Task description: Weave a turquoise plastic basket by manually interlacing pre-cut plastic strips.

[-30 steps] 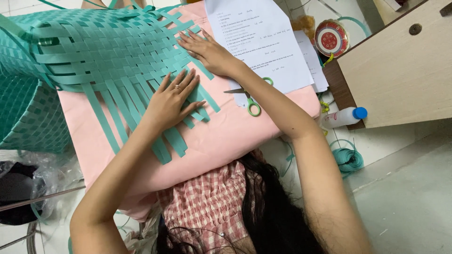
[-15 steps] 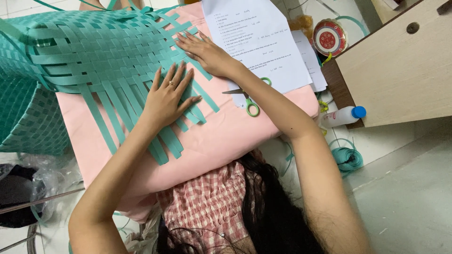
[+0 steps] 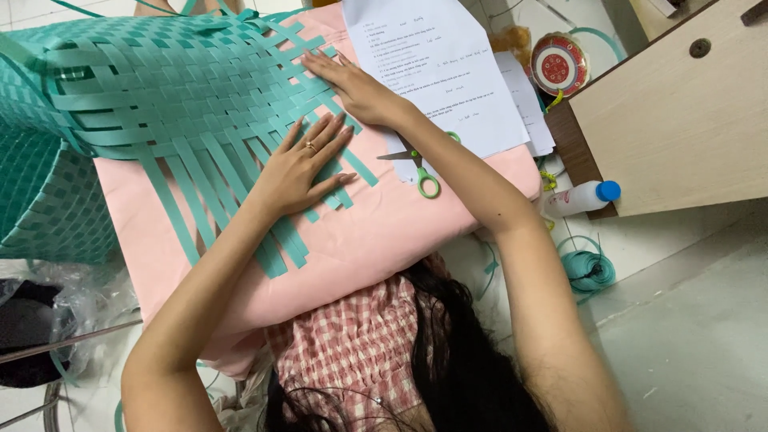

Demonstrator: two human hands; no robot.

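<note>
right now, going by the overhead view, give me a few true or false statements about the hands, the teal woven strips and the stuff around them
1. Both hands lie flat on the teal woven plastic strip mat. True: the left hand and the right hand press on it.
2. The green-handled scissors are held in the right hand. False: they lie on the pink cushion, partly under the right forearm.
3. The white printed paper sheets lie beside the right hand. True.
4. The white bottle with a blue cap stands on the woven mat. False: it lies on the floor by the wooden cabinet.
5. The left hand is bare of any ring. False: a ring shows on one finger.
</note>
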